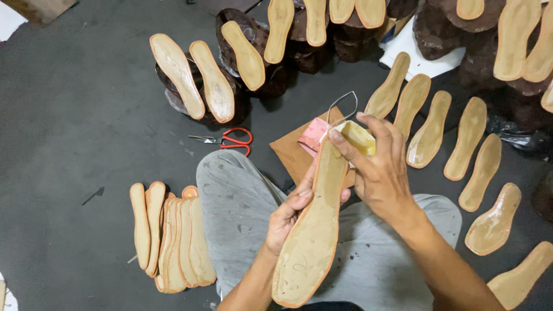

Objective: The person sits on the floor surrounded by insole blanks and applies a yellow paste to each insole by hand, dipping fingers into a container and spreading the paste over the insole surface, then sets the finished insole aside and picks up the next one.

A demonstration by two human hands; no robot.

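My left hand [290, 214] grips a long tan shoe sole [311, 242] by its edge, holding it over my grey-trousered lap. My right hand [377, 167] is at the sole's far tip, fingers pinched there. Just behind those fingers sits a small yellow glue container [358, 138] with a wire handle [341, 103], on a brown sheet [291, 152] on the floor. Whether my right hand holds a small tool is hidden by the fingers.
A fanned stack of soles [170, 242] lies at my left. Red-handled scissors [230, 140] lie on the dark floor ahead. Several glossy soles [429, 129] are spread to the right. Dark shoe uppers with soles on them [216, 86] are piled at the back.
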